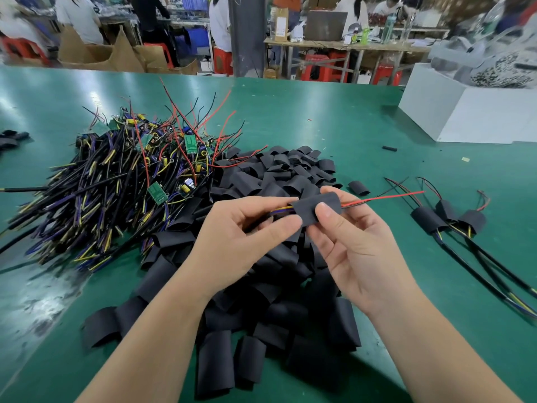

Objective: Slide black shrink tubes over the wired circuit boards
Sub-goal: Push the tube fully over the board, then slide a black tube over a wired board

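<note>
**Sleeve on, ready to seat and set aside**

Head view: the left hand (250,228) pinches the purple and yellow leads where they enter a black shrink tube (312,210). The right hand (357,245) nips the tube itself between thumb and fingers. Red and black wires (386,197) run out of the tube's far end. No board shows, so it is probably already inside.

The sleeving step looks almost done. The next move likely calls for centring the tube, then laying the piece with the finished assemblies (430,219) on the green table (319,117) to the right. The pile of loose tubes (276,175) lies under the hands, and the heap of bare wired boards (130,175) is to its left.
</note>
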Demonstrator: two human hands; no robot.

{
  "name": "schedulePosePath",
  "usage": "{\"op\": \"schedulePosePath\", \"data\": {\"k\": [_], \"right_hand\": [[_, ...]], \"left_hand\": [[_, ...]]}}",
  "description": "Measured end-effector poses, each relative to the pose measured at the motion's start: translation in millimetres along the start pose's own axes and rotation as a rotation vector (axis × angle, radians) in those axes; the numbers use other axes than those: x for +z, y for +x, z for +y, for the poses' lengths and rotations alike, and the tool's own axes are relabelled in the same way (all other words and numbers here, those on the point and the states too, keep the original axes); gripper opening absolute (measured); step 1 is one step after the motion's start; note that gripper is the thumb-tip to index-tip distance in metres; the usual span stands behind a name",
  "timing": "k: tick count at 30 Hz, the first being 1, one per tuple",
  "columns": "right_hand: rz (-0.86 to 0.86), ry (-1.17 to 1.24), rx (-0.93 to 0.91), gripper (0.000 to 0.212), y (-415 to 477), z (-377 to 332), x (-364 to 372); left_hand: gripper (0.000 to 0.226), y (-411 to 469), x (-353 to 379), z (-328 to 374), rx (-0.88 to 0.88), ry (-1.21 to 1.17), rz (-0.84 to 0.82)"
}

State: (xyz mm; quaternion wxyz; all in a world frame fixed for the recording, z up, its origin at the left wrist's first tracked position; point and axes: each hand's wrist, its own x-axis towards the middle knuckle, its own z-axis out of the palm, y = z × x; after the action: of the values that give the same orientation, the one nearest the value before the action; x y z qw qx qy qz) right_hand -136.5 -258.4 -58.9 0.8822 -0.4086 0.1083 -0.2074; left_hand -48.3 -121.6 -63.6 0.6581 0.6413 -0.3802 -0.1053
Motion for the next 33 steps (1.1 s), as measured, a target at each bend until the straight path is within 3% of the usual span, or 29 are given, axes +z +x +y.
{"op": "schedulePosePath", "data": {"k": [9, 11, 15, 17, 19, 22, 26, 27, 29, 33], "right_hand": [[-0.045, 0.000, -0.014, 0.043, -2.4, 3.8, 4.3], [-0.053, 0.036, -0.003, 0.041, -1.1, -0.6, 5.1], [0.084, 0.183, -0.097, 0.026, 7.4, -34.2, -5.0], [0.203, 0.253, -0.182, 0.013, 12.3, -58.8, -22.1], [0.296, 0.199, -0.277, 0.006, 16.9, -81.9, -45.6], [0.468, -0.116, -0.423, 0.012, 19.2, -107.9, -82.4], [0.775, -1.055, -0.439, 0.004, 24.9, -105.8, -123.8], [0.829, -1.231, -0.419, 0.010, 27.6, -101.4, -130.0], [0.849, -1.383, -0.407, 0.015, 33.0, -92.2, -135.0], [0.778, -1.517, -0.359, 0.021, 38.4, -75.4, -130.4]], "left_hand": [[0.035, -0.1, 0.1, -7.9, 0.026, 0.146, 0.069], [0.040, 2.5, 2.0, -6.0, -0.027, 0.064, 0.045], [0.052, 14.6, -8.6, 4.3, -0.367, -0.255, 0.190], [0.047, 16.0, -22.4, 2.9, -0.311, -0.349, 0.225], [0.032, 16.2, -33.1, -2.3, -0.277, -0.370, 0.368], [0.015, 18.6, -45.1, -14.0, -0.269, -0.187, 0.644], [0.017, 14.6, -69.1, -29.1, -0.177, 0.451, 0.820], [0.024, 12.5, -74.1, -31.7, -0.195, 0.654, 0.839], [0.041, 9.4, -80.8, -37.5, -0.269, 0.949, 0.844], [0.062, 6.0, -84.5, -49.1, -0.502, 1.164, 0.657]]}}
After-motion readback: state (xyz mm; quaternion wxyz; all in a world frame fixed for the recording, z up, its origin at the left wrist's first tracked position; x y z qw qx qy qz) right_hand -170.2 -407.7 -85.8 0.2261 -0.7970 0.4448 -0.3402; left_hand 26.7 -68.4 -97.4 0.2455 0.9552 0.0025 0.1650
